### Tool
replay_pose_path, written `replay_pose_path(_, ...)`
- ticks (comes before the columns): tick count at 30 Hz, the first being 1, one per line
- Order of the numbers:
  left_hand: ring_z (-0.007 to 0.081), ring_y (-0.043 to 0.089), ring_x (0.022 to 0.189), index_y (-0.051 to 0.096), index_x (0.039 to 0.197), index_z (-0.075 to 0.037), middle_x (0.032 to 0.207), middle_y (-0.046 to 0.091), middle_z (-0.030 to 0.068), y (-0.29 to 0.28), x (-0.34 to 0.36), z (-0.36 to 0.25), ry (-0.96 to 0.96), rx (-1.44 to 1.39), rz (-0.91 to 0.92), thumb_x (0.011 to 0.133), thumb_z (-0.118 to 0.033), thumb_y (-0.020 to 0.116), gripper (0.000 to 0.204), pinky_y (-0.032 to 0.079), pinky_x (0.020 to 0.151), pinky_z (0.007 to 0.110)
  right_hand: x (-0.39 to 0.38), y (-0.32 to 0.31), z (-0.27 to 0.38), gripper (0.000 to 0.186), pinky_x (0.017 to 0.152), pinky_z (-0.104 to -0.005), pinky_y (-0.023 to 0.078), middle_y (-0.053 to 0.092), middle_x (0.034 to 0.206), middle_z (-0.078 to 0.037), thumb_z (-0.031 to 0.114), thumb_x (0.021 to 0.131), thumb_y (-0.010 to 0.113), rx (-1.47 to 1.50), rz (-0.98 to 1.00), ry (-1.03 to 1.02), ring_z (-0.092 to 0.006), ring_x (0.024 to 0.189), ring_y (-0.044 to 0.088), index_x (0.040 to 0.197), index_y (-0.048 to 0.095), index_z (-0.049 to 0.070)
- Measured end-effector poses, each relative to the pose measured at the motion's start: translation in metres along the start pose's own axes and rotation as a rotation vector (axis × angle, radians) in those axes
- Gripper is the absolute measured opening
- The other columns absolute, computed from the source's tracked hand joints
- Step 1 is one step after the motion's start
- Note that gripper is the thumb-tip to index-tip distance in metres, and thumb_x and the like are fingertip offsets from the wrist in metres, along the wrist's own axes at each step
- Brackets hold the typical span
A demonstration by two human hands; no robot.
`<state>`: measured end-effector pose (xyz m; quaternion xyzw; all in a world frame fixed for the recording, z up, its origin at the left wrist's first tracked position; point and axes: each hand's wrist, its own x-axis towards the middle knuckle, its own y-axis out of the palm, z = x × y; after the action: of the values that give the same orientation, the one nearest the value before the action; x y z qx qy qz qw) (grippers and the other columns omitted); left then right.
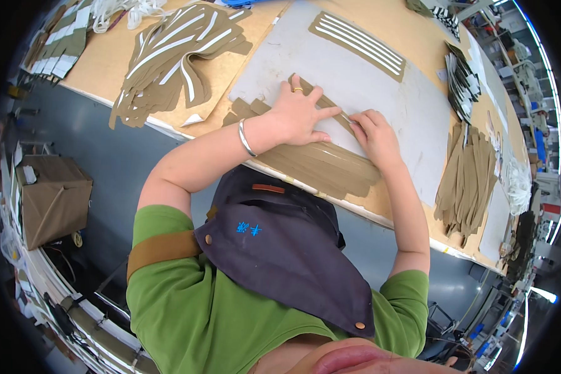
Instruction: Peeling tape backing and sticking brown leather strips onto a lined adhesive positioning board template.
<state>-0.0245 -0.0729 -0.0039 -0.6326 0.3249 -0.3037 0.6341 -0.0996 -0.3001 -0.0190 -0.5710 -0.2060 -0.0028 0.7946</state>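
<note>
On the grey sheet in front of me lies a single khaki fabric strip, slanting down to the right. My left hand, with a ring and a silver bangle, rests on the strip with its fingers spread. The thumb and index finger of my right hand are pinched together at the strip's right end. Closer to my body, a fanned stack of khaki fabric strips lies along the table's front edge, partly under my left hand and wrist.
Khaki pieces with white stripes lie side by side at the far edge of the sheet. A heap of similar striped pieces sits at the left. Plain khaki strips and dark pieces lie right. A brown box stands left below.
</note>
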Motion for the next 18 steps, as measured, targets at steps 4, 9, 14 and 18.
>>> replay_pose_path(4,0.0413,0.041,0.131,0.05,0.142,-0.018,0.138,0.05,0.0121,0.005,0.006,0.031,-0.238,0.127,0.006,0.096,-0.06,0.045,0.062,0.031,0.105,0.058,-0.001,0.006,0.003,0.01,0.073,-0.0366,0.053,0.062,0.09,-0.005,0.014,0.084,0.07,0.0,-0.05,0.023,-0.0252,0.089,0.061,0.093,0.067,0.01)
replay_pose_path(9,0.0359,0.045,0.129,0.048,0.139,-0.008,0.133,0.052,0.0133,0.017,0.012,0.015,-0.02,-0.127,-0.246,0.094,-0.047,0.057,0.06,0.035,0.104,0.051,0.041,0.035,0.009,0.009,0.074,-0.0367,0.053,0.062,0.09,-0.004,0.015,0.084,0.07,-0.001,-0.101,-0.018,-0.0249,0.089,0.062,0.092,0.067,0.01)
replay_pose_path(14,0.0391,0.046,0.127,0.048,0.138,-0.007,0.133,0.051,0.0143,0.027,0.009,0.003,-0.022,-0.082,-0.155,0.093,-0.046,0.059,0.061,0.039,0.099,0.049,0.026,0.016,0.001,0.008,0.074,-0.0365,0.053,0.063,0.089,-0.003,0.015,0.084,0.07,0.022,-0.028,-0.001,-0.0241,0.088,0.062,0.091,0.068,0.012)
replay_pose_path(18,0.0431,0.043,0.128,0.048,0.138,-0.008,0.133,0.05,0.0144,0.009,0.004,-0.019,-0.016,-0.005,-0.073,0.093,-0.053,0.055,0.064,0.038,0.097,0.055,0.004,0.004,-0.009,0.008,0.073,-0.0368,0.053,0.063,0.089,-0.002,0.015,0.084,0.07,0.013,-0.003,0.025,-0.0235,0.088,0.062,0.092,0.069,0.013)
